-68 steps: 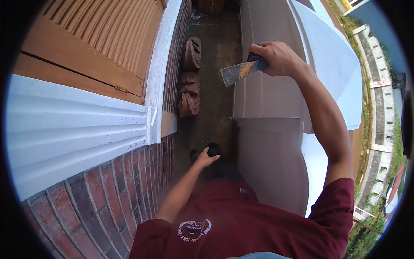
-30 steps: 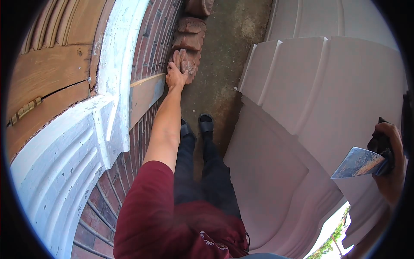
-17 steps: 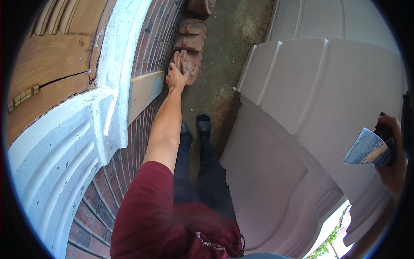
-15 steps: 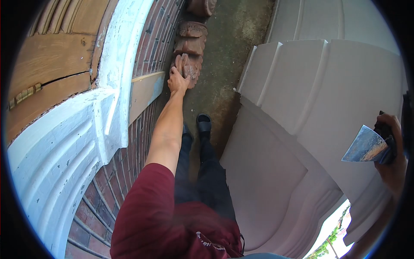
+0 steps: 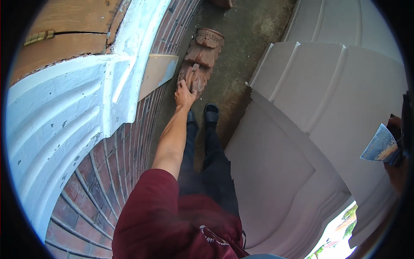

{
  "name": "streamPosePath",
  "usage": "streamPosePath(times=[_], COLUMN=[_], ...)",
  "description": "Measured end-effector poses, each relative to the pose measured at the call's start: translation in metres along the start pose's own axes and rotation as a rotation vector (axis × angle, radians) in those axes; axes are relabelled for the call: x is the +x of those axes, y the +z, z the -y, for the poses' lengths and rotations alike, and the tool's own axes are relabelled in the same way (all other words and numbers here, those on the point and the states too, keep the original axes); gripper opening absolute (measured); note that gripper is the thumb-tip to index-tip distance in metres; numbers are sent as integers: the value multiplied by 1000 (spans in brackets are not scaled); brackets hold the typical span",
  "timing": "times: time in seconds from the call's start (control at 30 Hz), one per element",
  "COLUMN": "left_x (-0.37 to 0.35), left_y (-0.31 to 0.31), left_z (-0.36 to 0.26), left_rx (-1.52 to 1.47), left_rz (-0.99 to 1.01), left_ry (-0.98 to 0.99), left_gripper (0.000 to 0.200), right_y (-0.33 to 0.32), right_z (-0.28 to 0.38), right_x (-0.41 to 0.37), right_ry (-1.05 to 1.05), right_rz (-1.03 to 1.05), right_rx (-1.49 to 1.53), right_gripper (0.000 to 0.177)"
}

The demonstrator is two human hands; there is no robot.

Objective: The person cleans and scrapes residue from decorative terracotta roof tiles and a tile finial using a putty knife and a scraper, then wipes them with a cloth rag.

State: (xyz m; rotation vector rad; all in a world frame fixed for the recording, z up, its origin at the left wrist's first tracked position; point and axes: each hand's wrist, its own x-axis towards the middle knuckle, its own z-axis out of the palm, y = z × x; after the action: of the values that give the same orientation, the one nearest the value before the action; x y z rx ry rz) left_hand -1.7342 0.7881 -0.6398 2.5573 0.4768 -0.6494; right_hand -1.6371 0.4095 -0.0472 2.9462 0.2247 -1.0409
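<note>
On the walkway floor lies a long carved terracotta ornament [image 5: 205, 54] with scalloped, leaf-like tiers. My left hand [image 5: 185, 94] reaches down with its fingers curled over the near end of that piece, just ahead of my feet. At the right edge, my right hand [image 5: 396, 172] is partly lost in the dark rim of the view. It grips a scraper [image 5: 380, 146] by its dark handle. The scraper's wide metal blade has worn, brownish marks and points left, away from the ornament.
Another terracotta piece [image 5: 223, 2] shows at the top edge. To the left are a brick wall [image 5: 103, 181], white peeling molding [image 5: 64, 108] and a jutting board [image 5: 157, 77]. A grey molded parapet [image 5: 297, 90] borders the right side. My sandaled feet [image 5: 211, 114] stand on the narrow floor [image 5: 235, 64].
My left hand has drawn the terracotta ornament toward my feet, widening its gap from the other piece. The scraper has shifted toward the right edge, still in my right hand. The view has shifted.
</note>
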Motion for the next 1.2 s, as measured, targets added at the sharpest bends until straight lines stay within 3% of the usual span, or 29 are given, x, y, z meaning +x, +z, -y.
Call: streamPosePath(times=[0.07, 0.37, 0.47, 0.5, 0.57, 0.6, 0.73, 0.87, 0.97, 1.2], left_x=[-13, -58, -66, -65, -65, -65, -67, -54, -34, -14], left_y=[4, 20, 22, 22, 26, 27, -12, -7, -14, -2], left_z=[17, 96, 102, 103, 106, 105, 64, 43, 16, 27], left_rx=[-10, 21, 34, 22, 37, 45, 132, 211, 221, 249], left_rz=[-3, 20, 25, 19, -18, -40, 184, -9, 159, 257], left_ry=[6, 77, 54, 85, 96, 103, -91, 58, -113, -134], left_gripper=[69, 77, 77, 75, 74, 74, 77, 80, 76, 78], right_y=[-1, 3, 8, 9, 8, 8, 10, 4, 7, 2], right_z=[10, 9, 5, 3, 13, 19, 20, 15, 15, 15], right_x=[1, -4, -10, -5, -7, -7, -6, -2, -1, -4], right_ry=[37, -165, 13, -81, 90, 175, 171, 145, 125, 228], right_rz=[30, -8, -53, -63, -40, -32, -74, -34, -25, -73], right_rx=[1, 48, 247, 165, 295, 360, 448, 486, 558, 455], right_gripper=[59, 60, 58, 52, 49, 47, 43, 41, 40, 38])
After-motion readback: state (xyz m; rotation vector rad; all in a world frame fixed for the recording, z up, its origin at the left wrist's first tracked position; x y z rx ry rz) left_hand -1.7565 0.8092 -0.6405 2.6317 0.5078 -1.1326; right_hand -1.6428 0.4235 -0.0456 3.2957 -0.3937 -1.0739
